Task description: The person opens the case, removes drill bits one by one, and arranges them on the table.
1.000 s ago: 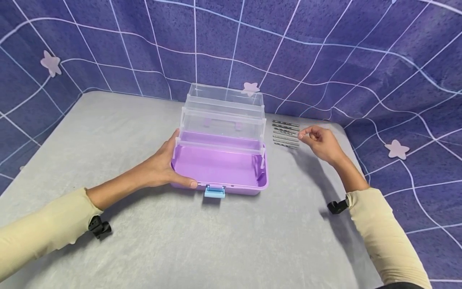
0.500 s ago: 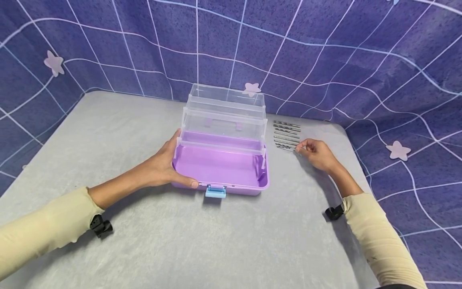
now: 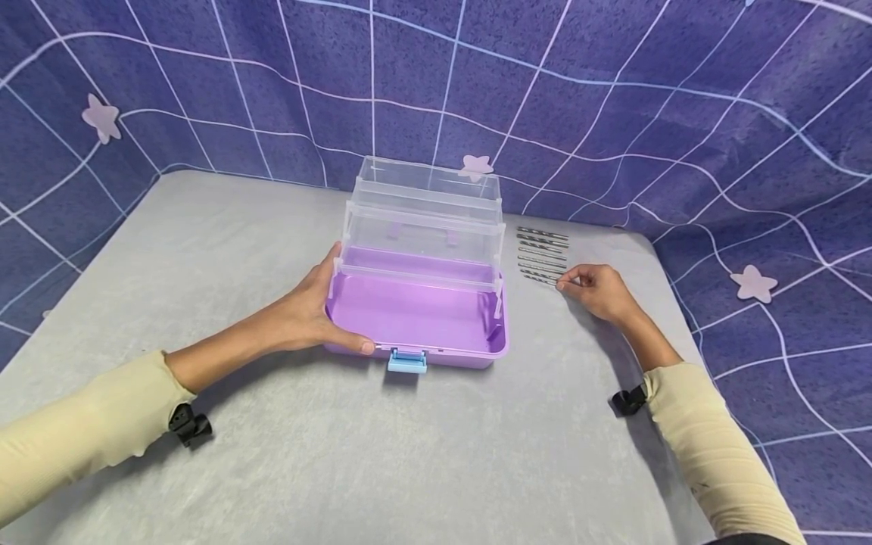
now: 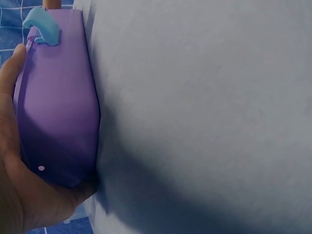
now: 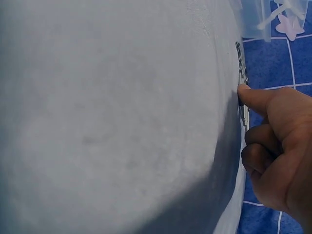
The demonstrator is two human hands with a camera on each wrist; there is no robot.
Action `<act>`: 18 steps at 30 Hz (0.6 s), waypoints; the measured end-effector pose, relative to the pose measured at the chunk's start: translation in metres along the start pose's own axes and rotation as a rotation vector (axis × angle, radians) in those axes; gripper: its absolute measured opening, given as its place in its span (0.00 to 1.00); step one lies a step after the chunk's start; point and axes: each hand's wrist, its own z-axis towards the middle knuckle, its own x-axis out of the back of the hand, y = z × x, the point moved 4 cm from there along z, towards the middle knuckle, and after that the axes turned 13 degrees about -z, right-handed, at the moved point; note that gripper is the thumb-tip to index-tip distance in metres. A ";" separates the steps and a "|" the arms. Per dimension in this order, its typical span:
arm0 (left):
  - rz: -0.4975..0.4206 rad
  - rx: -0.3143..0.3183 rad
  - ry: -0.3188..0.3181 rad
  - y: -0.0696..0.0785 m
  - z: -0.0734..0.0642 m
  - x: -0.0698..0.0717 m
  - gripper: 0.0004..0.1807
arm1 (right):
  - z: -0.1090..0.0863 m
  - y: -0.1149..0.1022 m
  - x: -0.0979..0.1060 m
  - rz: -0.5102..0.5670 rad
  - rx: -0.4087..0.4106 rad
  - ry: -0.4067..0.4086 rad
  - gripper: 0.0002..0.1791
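A toolbox (image 3: 415, 314) stands with its lid up, purple below with clear trays and a light-blue latch (image 3: 407, 362). My left hand (image 3: 306, 306) grips its left end, thumb along the front rim and fingers round the side; in the left wrist view the thumb (image 4: 12, 73) lies at the rim near the latch. Right of the box, several metal drill bits (image 3: 541, 246) lie side by side on the table. My right hand (image 3: 596, 291) pinches the right end of the nearest drill bit (image 3: 538, 279) between thumb and index finger, its other fingers curled.
The grey table (image 3: 436, 454) extends in front of the toolbox and to both sides. Behind it hangs a blue-purple cloth (image 3: 422, 83) with a line grid and stars, close to the back of the lid and the drill bits.
My right hand has moved toward me from beside the middle of the row to the nearest drill bit, and has stayed there over the last half second. The left hand keeps its grip.
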 end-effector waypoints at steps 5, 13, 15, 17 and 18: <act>0.006 0.013 -0.005 0.000 -0.001 0.001 0.97 | 0.000 -0.001 0.004 0.004 0.008 0.008 0.11; -0.034 0.122 -0.028 0.001 -0.005 0.011 0.90 | -0.001 -0.004 0.025 0.010 -0.007 0.075 0.11; 0.025 0.141 -0.020 0.003 -0.005 0.020 0.83 | 0.001 -0.005 0.035 0.008 -0.014 0.108 0.13; 0.092 0.143 -0.004 0.007 -0.003 0.033 0.73 | 0.002 -0.005 0.047 -0.007 -0.025 0.147 0.15; 0.131 0.149 0.011 0.010 -0.001 0.041 0.68 | 0.003 -0.004 0.054 -0.018 -0.035 0.167 0.16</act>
